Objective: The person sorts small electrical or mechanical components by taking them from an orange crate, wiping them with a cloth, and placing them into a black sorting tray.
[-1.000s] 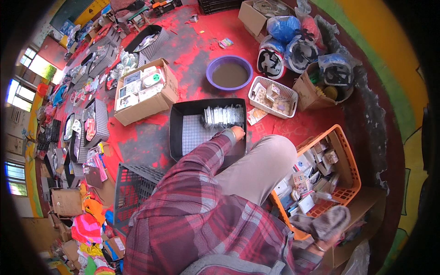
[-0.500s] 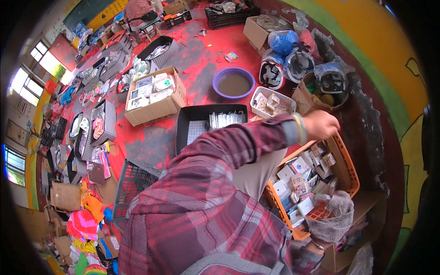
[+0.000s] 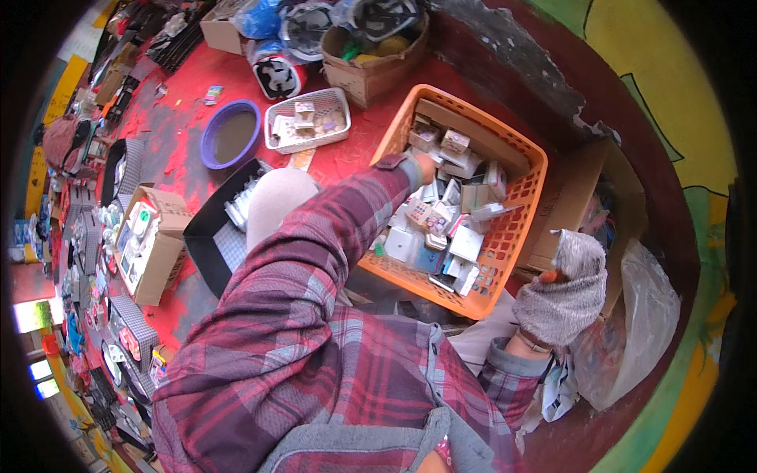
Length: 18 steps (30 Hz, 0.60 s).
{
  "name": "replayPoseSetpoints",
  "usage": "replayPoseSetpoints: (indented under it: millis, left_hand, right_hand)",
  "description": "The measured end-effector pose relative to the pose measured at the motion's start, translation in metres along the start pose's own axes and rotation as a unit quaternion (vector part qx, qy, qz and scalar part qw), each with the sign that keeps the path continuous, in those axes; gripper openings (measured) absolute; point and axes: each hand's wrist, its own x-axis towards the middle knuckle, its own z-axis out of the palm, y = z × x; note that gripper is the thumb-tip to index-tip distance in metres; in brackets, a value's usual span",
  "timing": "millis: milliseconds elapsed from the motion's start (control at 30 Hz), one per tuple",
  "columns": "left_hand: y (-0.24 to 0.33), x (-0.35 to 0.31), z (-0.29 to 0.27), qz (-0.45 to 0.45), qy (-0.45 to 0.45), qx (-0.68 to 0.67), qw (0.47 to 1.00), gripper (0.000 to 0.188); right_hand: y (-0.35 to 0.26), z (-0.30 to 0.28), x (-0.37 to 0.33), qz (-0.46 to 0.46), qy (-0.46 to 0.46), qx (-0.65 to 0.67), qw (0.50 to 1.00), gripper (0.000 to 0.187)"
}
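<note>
An orange plastic basket (image 3: 516, 260) stands in front of me, with many small boxes (image 3: 465, 243) and packets jumbled in it. My left hand (image 3: 424, 167) reaches into the basket's far left part, among the small boxes. Its fingers are mostly hidden by the sleeve and the boxes, so its grip does not show. On the right, outside the basket, my right hand (image 3: 547, 277) is closed on a grey cloth (image 3: 569, 303), which covers most of the hand.
Right of the basket are an open cardboard box (image 3: 579, 185) and a clear plastic bag (image 3: 643, 296). Beyond stand a white basket (image 3: 335, 126), a purple basin (image 3: 209, 146) of murky water and bagged helmets (image 3: 311, 31). A black tray (image 3: 206, 251) lies left of my knee.
My left hand has moved from the basket's far rim down among the boxes. My right hand has drawn the cloth away from the basket's near right corner. The view has turned to the right.
</note>
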Motion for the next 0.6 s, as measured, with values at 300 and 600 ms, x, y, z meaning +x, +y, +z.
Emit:
replayPoseSetpoints:
  millis: [300, 600]
  left_hand:
    - [0.02, -0.011, 0.108, -0.015, -0.017, -0.027, 0.999, 0.052]
    - [0.057, -0.006, 0.131, -0.013, 0.034, -0.05, 0.998, 0.049]
  right_hand:
    - [-0.021, 0.007, 0.037, 0.127, -0.07, 0.519, 0.843, 0.07]
    - [-0.016, 0.015, 0.034, 0.11, -0.174, 0.31, 0.928, 0.03]
